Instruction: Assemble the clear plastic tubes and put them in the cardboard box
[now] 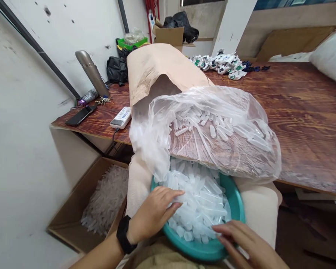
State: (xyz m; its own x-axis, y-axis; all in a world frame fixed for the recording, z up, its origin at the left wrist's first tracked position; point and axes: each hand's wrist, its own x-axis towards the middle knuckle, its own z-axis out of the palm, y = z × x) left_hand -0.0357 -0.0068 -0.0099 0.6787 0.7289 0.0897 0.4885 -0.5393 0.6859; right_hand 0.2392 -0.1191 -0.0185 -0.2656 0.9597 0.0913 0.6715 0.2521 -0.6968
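A teal basin [240, 203] rests on my lap, heaped with small translucent plastic tubes [198, 201]. Over the left part of the heap is my left hand [154, 207], a black band on its wrist, thumb and fingers apart with nothing visible between them. My right hand [246, 239] is at the basin's right front rim, fingers stretched toward the tubes and slightly apart; no tube shows in it. Just beyond the basin, a clear plastic bag [212, 153] lies open on the table edge with more tubes inside.
A cardboard box [64, 224] of similar tubes stands on the floor at left. On the wooden table [305, 123] are a large paper sack [162, 59], a phone [81, 115], a white device with a cable [121, 117], a metal flask [92, 73] and a pile of white pieces [224, 64].
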